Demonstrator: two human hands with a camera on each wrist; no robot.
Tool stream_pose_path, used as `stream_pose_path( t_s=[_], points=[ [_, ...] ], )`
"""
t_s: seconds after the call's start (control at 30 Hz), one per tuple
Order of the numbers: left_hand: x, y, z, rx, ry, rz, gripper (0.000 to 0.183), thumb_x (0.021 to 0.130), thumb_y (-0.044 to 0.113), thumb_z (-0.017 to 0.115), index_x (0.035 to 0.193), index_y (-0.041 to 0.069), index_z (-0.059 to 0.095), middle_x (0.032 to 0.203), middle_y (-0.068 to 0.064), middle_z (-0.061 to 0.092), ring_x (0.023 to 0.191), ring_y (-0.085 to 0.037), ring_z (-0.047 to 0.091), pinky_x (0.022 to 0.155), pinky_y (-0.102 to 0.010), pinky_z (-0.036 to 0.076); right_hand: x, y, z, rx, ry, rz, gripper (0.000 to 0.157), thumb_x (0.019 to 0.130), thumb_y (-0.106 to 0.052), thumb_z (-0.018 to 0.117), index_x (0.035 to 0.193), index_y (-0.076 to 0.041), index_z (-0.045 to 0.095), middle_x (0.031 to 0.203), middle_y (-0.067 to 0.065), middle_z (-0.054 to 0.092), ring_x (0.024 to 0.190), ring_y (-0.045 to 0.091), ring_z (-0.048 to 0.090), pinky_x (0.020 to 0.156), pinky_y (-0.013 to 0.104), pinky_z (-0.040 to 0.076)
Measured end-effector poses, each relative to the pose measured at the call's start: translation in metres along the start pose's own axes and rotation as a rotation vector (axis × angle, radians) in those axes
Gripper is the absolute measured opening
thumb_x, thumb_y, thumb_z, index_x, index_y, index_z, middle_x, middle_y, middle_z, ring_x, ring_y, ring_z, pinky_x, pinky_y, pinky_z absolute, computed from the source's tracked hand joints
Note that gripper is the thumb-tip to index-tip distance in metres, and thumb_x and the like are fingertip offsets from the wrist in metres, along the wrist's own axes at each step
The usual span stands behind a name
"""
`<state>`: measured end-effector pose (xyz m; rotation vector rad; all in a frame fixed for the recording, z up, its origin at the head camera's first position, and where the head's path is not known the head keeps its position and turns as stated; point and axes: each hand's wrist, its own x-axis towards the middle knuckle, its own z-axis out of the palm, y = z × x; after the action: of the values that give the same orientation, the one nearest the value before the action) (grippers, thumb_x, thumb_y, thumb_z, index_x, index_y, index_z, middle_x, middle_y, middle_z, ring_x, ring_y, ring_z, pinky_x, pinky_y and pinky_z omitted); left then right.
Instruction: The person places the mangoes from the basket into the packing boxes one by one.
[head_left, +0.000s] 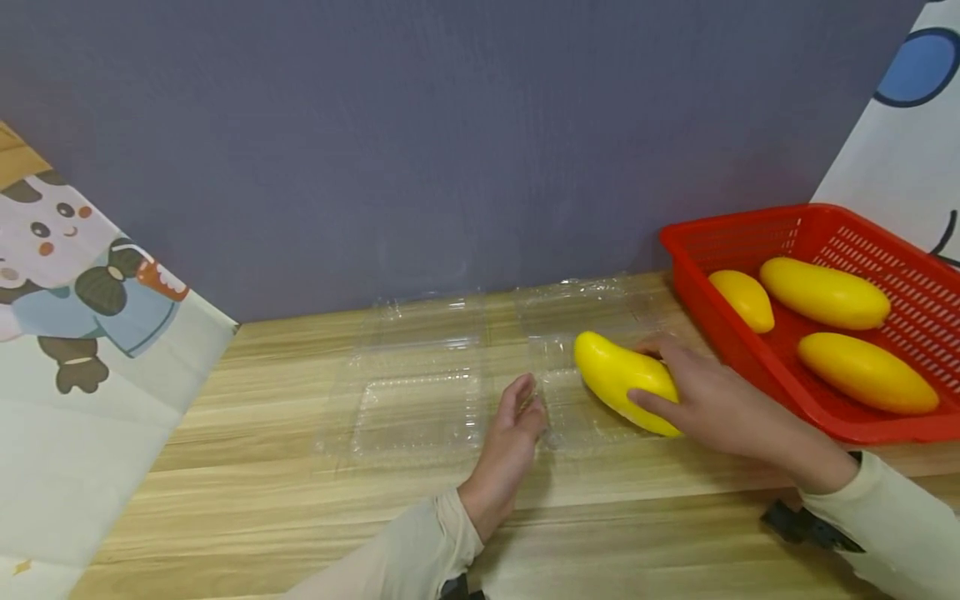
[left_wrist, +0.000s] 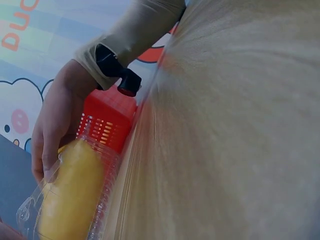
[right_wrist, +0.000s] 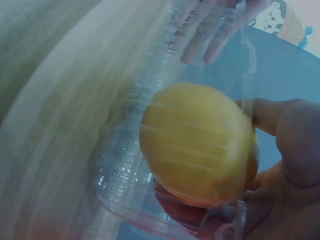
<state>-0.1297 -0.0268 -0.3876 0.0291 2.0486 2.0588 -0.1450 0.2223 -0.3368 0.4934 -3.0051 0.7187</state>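
Observation:
In the head view my right hand (head_left: 708,396) grips a yellow mango (head_left: 618,379), thumb on the near side and fingers on the far side. The mango is at the right clear plastic clamshell box (head_left: 558,408), whose lid stands folded back. Through the clear wall, the right wrist view shows the mango (right_wrist: 197,142) too. My left hand (head_left: 510,442) is at that box's left edge, its fingers fairly straight and turned toward the box. A second clear clamshell box (head_left: 416,412) lies open to the left.
A red plastic basket (head_left: 757,367) stands at the right with three yellow mangoes in it, one being the mango (head_left: 866,372) nearest the front. A grey-blue wall (head_left: 450,150) rises behind the wood-grain table (head_left: 247,467).

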Motion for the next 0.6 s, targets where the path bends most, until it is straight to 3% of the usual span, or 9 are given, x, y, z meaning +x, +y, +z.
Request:
stream_pose_path(
  t_s=[0.2,0.6],
  points=[
    [-0.0002,-0.0004,-0.0002,0.010,-0.001,0.007,0.052,0.104,0.018,0.042,0.154,0.012,0.031,0.161,-0.012,0.031,0.148,-0.035,0.033,0.121,-0.053,0.031,0.0005,0.0013,0.0070,0.008,0.026,-0.052,0.059,0.096,-0.049,0.060,0.134,-0.006,0.050,0.131,0.015,0.061,0.112,0.029,0.059,0.097,0.056,0.051],
    [-0.0010,-0.0001,-0.0001,0.014,-0.013,0.001,0.052,0.104,0.019,0.041,0.155,0.013,0.030,0.162,-0.011,0.029,0.149,-0.034,0.032,0.121,-0.052,0.031,-0.0005,0.0000,0.0107,-0.070,0.029,-0.032,0.063,0.096,-0.049,0.060,0.142,-0.008,0.049,0.140,0.018,0.057,0.127,0.037,0.053,0.105,0.062,0.044]
  ],
)
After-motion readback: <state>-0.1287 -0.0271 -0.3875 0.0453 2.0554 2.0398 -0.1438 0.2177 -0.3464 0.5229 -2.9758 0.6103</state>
